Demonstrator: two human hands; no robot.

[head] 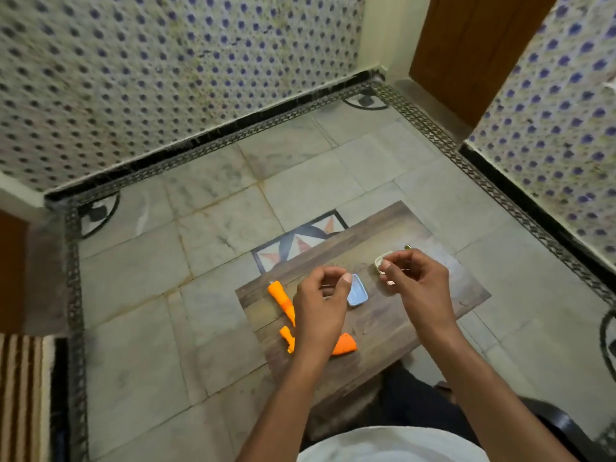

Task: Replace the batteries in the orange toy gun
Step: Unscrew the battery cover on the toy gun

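The orange toy gun [281,300] lies on a small wooden table [393,325], its middle hidden under my left hand [320,305]. That hand hovers over the gun with fingers curled and thumb pinched toward them. What it holds, if anything, is too small to tell. A small blue tray [358,291] sits just right of the left thumb. My right hand [416,281] is curled in a pinch over a small white dish [380,261]. A green-tipped thin object [407,247] pokes out behind the right hand.
The table stands on a marble tiled floor [200,261] with a star inlay [300,243]. Patterned tiled walls close in at the back and right. A wooden door [466,51] is at the back right, a striped mat [20,395] at the left.
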